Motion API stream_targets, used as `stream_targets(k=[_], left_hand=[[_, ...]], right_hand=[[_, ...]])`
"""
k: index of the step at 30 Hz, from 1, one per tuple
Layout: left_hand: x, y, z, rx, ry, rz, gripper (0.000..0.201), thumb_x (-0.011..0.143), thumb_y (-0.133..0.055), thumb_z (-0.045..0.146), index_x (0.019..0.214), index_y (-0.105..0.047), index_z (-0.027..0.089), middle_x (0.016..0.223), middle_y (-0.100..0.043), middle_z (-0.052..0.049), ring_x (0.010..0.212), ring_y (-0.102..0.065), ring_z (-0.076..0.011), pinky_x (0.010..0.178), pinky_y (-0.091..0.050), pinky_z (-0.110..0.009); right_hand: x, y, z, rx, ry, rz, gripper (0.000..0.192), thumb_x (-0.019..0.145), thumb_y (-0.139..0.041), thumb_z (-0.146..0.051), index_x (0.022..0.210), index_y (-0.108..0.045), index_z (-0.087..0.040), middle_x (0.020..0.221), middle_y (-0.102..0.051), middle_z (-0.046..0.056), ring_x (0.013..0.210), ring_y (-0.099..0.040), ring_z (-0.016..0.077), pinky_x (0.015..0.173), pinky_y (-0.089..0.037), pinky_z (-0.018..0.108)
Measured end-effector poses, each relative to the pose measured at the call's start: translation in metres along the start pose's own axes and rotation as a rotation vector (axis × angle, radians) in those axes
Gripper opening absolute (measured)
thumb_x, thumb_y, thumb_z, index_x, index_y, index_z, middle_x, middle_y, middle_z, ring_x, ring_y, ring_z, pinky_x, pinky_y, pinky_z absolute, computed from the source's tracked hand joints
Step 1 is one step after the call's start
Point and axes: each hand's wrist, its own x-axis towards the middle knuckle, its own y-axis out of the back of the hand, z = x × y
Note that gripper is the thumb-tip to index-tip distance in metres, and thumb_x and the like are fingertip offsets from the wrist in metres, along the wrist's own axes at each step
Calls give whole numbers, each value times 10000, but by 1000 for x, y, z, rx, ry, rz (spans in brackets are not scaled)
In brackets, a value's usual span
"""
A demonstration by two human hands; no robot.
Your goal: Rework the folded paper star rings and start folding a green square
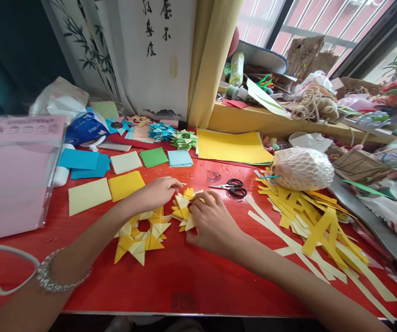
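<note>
My right hand (212, 222) has its fingers curled over the right side of a small yellow and cream folded-paper star (182, 210), gripping it just above the table. My left hand (161, 191) hovers at the star's upper left, palm down, fingers reaching right with nothing visible in them; its fingertips are partly hidden. Under my left wrist lies a larger yellow and cream paper star ring (142, 240) with a hole in its middle. A pair of black-handled scissors (233, 187) rests beyond my right hand.
Yellow and cream paper strips (295, 216) spread over the right, beside a white net-wrapped bundle (303, 168). Stacks of cut paper, including a yellow stack (126, 185), and a large yellow sheet (231, 145) lie behind. A pink plastic-covered packet (15, 180) stands left.
</note>
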Motion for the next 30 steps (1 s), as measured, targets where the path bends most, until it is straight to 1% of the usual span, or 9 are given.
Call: stream_targets(k=[3,5,8,12,14,18,22,26,30], left_hand=[[-8,11,11,0,-158,62,296,807,-353,234,1027,-552,226,1142,-536,0,1073,-468,-176,888,-381,-273],[-15,16,19,28,-302,-46,322,807,-383,245,1107,-501,257,1204,-488,15,1132,-415,-172,923,-353,-273],[-26,16,28,136,-433,-239,476,776,-447,248,1246,-377,267,1299,-406,-2,1206,-336,-200,979,-294,-315],[-35,6,36,295,-504,-198,556,761,-483,270,1289,-316,218,1347,-343,-55,1284,-188,-243,1054,-82,-419],[-37,1,40,320,-522,-174,568,752,-510,304,1278,-320,205,1326,-362,-72,1280,-190,-254,1054,-54,-433],[-38,-5,42,304,-569,-157,502,718,-570,392,1162,-422,211,1213,-450,-70,1235,-264,-261,1044,-109,-428],[-37,-10,37,326,-584,-181,380,697,-600,441,999,-522,224,1280,-382,-61,1272,-166,-289,1043,-77,-467],[-35,-16,33,440,-599,-181,269,744,-545,279,1006,-530,223,1357,-300,-59,1297,-94,-275,1040,-14,-488],[-34,-20,35,485,-614,-151,237,732,-514,211,966,-547,214,1366,-299,-51,1298,-90,-276,1044,-22,-479]], right_hand=[[-4,0,4,41,32,-11,359,660,-551,-328,925,-591,-89,893,-592,122,1021,-407,276,990,-174,464],[-8,1,9,70,70,-27,385,665,-562,-341,964,-576,-98,942,-588,121,1059,-389,282,1002,-138,485],[-16,3,16,109,110,-57,412,663,-586,-341,1006,-558,-114,1019,-574,116,1105,-364,284,1013,-109,493],[-25,7,23,154,142,-83,389,686,-593,-325,1018,-547,-129,1041,-571,101,1125,-372,257,1032,-45,485],[-28,12,25,200,160,-86,386,700,-596,-323,1033,-536,-138,1059,-569,96,1150,-358,247,1037,-32,482],[-32,30,38,418,179,-83,415,731,-599,-397,1080,-510,-191,1089,-552,68,1113,-402,215,1020,-196,427],[-35,41,61,705,-22,78,287,825,-497,-362,1075,-499,-220,1086,-540,59,1060,-458,196,907,-367,366],[-35,31,73,836,-193,146,208,861,-443,-348,987,-537,-211,1023,-562,48,970,-519,170,837,-419,323],[-33,20,68,816,-157,78,191,849,-474,-334,959,-556,-201,996,-579,38,959,-527,169,853,-411,329]])
